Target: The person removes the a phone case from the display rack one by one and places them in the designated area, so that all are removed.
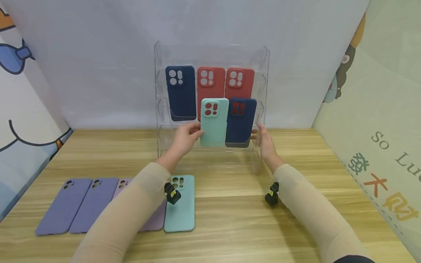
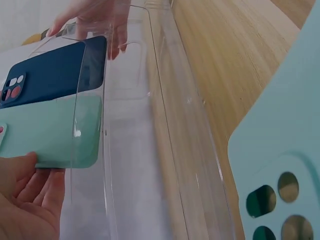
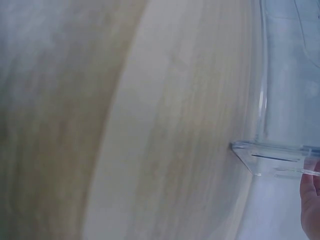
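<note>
A mint green phone case (image 1: 214, 128) stands in a lower tier of a clear acrylic display rack (image 1: 210, 155). My left hand (image 1: 185, 138) pinches its left edge; in the left wrist view the thumb (image 2: 22, 164) lies along that edge, with the other fingers curled below. Right of the mint case, a navy phone case (image 1: 241, 122) shares the tier. At the rack's right side is my right hand (image 1: 265, 146), its fingers extended by the side panel and holding no case. The right wrist view catches only part of this hand (image 3: 311, 210) at its edge.
In the tier above stand another navy case (image 1: 181, 93) and two red cases (image 1: 210, 89). On the wooden table, purple cases (image 1: 64, 206) and a second mint case (image 1: 180, 212) lie in a row at left, partly covered by my left sleeve (image 1: 131, 208).
</note>
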Demonstrator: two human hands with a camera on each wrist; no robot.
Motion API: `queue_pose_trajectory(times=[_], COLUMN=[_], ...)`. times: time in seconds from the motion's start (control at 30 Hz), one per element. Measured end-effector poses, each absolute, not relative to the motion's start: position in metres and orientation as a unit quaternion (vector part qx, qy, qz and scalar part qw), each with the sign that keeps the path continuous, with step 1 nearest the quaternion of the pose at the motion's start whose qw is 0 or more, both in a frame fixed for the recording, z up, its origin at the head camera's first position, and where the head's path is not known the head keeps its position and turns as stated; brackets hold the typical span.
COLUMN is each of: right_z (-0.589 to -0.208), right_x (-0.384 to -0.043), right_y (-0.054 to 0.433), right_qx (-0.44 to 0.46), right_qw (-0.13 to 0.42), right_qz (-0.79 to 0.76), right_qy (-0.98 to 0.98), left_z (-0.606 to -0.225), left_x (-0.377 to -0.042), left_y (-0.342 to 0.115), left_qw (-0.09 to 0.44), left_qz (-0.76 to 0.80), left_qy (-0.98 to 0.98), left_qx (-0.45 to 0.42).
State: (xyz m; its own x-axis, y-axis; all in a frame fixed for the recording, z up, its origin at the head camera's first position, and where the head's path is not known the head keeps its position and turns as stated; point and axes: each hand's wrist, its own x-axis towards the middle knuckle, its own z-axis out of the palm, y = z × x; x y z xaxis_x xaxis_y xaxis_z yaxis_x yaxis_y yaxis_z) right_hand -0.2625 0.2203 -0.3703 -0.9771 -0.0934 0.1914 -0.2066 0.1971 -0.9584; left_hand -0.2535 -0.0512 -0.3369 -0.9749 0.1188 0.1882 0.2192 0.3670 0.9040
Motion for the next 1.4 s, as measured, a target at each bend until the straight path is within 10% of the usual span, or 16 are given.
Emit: queue_pose_trajectory(times=[0.33,1.4], right_z=[-0.362,-0.377], right_x=[-0.255,-0.268], right_y=[0.217,0.219], right_qx=[0.091,0.090], right_qw=[0.037,0.062], right_qz=[0.629,0.628], right_qy=[-0.772,-0.771], left_z=[-0.329,-0.347], left_x=[-0.244,-0.173], left_y=[-0.065,-0.085], left_qw=[0.076,-0.108], left_qz=[-0.604,-0.615], left_qy=[-0.788,-0.779], left_qx=[-0.093,-0.058])
